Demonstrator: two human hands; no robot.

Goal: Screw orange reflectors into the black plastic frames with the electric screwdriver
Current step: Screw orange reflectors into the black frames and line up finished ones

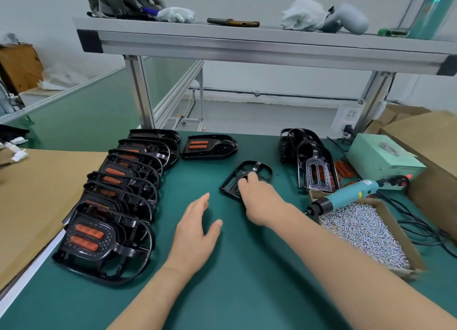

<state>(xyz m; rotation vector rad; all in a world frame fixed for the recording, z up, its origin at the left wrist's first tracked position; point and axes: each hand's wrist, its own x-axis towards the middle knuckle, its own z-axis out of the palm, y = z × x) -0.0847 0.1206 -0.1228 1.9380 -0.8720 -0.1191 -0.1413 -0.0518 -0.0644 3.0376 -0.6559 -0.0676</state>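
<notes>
Left hand point(195, 233) slack, empty; right hand point(257, 194) curled around black frame point(258, 165) (electric screwdriver point(346, 197) atop screw box point(405, 243)).

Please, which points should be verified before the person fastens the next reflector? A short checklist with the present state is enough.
1. Empty black frame gripped by the right hand: ok.
2. Reflector placed in that frame: not ok, none is visible in it.
3. Left hand free: ok, open above the mat.
4. Electric screwdriver in a hand: not ok, it lies across the box of screws.
5. Loose orange reflectors available: ok, on the right by the stacked frames.
6. Screw on the bit: cannot tell.
</notes>
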